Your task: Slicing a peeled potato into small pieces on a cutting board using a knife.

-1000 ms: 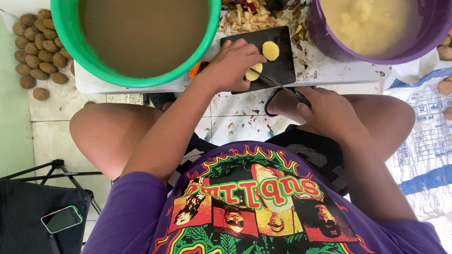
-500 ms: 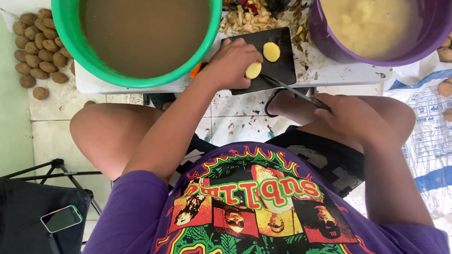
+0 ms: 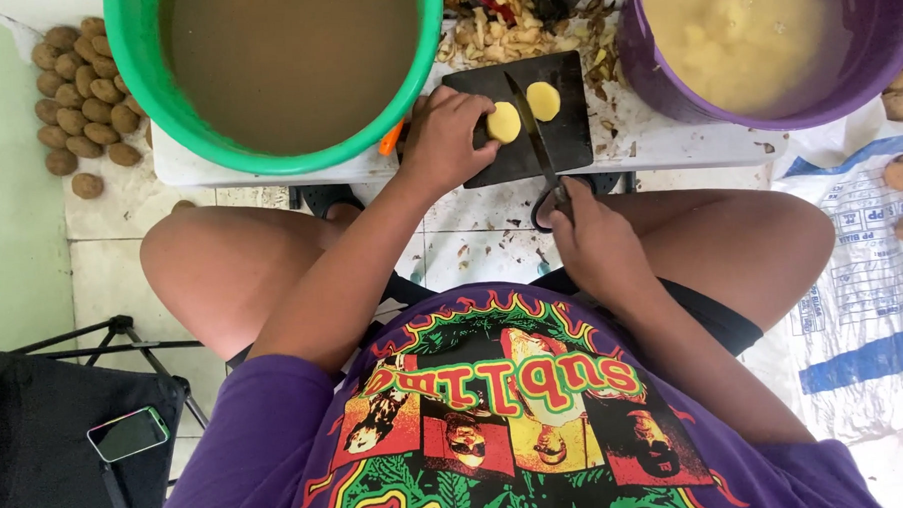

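Observation:
A black cutting board (image 3: 572, 130) lies on a low white table (image 3: 668, 146). Two yellow peeled potato halves rest on it, cut faces up. My left hand (image 3: 448, 139) holds the left half (image 3: 504, 122) at its edge. The right half (image 3: 542, 101) lies free beside it. My right hand (image 3: 591, 239) grips the handle of a knife (image 3: 532, 131), whose blade runs up between the two halves.
A green bucket (image 3: 166, 104) of brown water stands at the left, a purple bucket (image 3: 666, 86) of peeled potatoes in water at the right. Peels (image 3: 504, 27) lie behind the board. Unpeeled potatoes (image 3: 81, 107) sit on the floor at the left, more on a sack (image 3: 862, 270) at the right. A phone (image 3: 128, 434) rests on a black bag.
My right hand has swung the knife from the lower right up onto the board, so the blade now lies between the two halves. My left hand stays on the left half.

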